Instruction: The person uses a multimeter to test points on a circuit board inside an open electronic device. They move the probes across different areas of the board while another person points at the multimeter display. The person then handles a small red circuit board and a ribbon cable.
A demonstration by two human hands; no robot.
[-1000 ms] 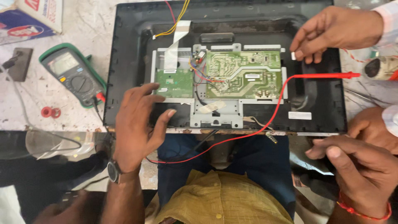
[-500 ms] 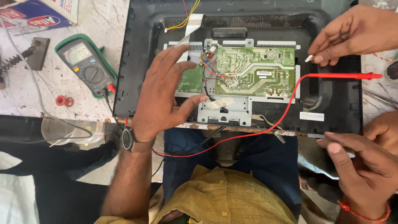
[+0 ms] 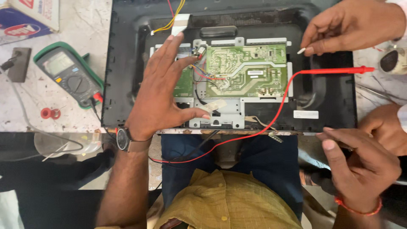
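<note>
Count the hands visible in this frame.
4: left hand spread over the circuit board; right hand lower right; another person's hand top right; a further hand at right edge.

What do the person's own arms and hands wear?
The left hand and forearm are bare with no sleeve; a wristwatch with a dark round face and brownish strap sits on the wrist. The right hand has a thin red-orange thread bracelet at the wrist.

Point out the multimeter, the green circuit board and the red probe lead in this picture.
multimeter (image 3: 68, 78), head view, on its round dial.
green circuit board (image 3: 248, 70), head view, on the middle of the board.
red probe lead (image 3: 339, 70), head view, on its straight red handle by the right edge of the black casing.
</note>
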